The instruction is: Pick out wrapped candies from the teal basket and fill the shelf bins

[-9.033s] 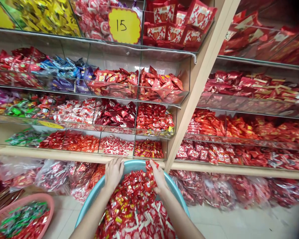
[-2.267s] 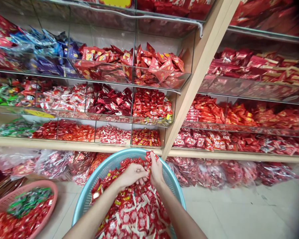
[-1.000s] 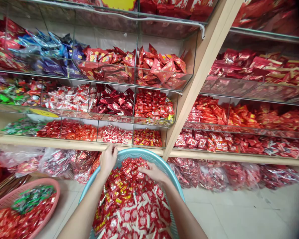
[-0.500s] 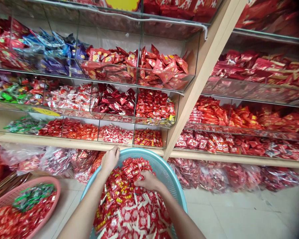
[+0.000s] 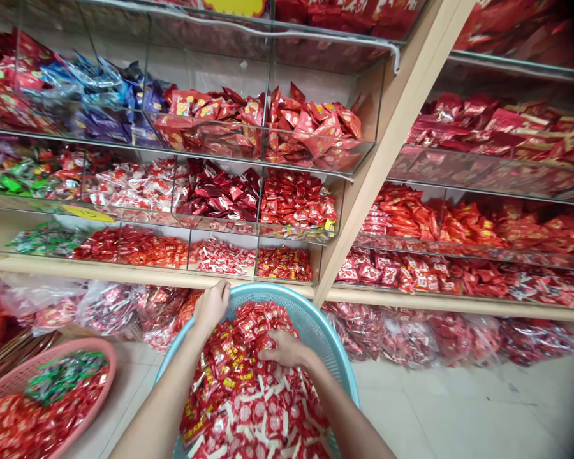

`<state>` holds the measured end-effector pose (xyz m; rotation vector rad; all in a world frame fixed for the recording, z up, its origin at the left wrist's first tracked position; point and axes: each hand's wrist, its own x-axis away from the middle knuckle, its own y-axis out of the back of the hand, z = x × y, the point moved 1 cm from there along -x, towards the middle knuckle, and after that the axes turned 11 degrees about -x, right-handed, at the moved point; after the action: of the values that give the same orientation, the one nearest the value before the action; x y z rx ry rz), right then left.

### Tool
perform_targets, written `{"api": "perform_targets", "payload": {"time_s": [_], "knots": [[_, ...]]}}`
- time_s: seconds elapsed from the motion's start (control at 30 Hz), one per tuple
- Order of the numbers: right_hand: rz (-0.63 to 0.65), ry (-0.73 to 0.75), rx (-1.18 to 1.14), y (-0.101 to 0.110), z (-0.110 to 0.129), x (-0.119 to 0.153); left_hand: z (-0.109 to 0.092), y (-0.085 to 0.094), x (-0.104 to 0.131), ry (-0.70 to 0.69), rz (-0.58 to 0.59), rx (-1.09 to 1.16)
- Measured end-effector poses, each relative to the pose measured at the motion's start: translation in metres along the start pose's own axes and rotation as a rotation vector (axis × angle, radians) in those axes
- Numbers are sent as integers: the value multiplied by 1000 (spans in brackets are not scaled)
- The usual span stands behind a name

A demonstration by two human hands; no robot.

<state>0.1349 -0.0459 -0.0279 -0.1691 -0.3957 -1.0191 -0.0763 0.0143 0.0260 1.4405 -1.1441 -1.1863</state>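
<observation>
Resting spread-fingered on red pkts [image 5: 258, 319] mid blue basket [image 5: 318, 325]: R hand [image 5: 286, 348]; L hand [image 5: 211, 307] back at far-L rim, grip can't tell, prob. steadying.

Your left hand [image 5: 212, 306] is at the far-left rim of the turquoise basket [image 5: 328, 341], grip unclear; your right hand [image 5: 286, 349] is inside, fingers loosely spread on the red packets [image 5: 229, 350]. Left of you, a pink basket [image 5: 16, 375] holds green and red packets; ahead, filled clear bins [image 5: 310, 143] flank a wooden upright [image 5: 388, 153]; bulging plastic bags [image 5: 105, 310] sit below, by the tiled floor [image 5: 387, 408].
</observation>
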Motion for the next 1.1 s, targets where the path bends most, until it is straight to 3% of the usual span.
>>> {"api": "perform_targets", "payload": {"time_s": [0.17, 0.67, 1.1], "knots": [[96, -73, 71, 2, 0, -3, -2, 3, 1, 15, 11, 9], [-35, -137, 124, 15, 4, 0, -2, 2, 1, 0, 0, 2], [-44, 55, -44, 38, 18, 14, -2, 0, 1, -1, 3, 2]]}}
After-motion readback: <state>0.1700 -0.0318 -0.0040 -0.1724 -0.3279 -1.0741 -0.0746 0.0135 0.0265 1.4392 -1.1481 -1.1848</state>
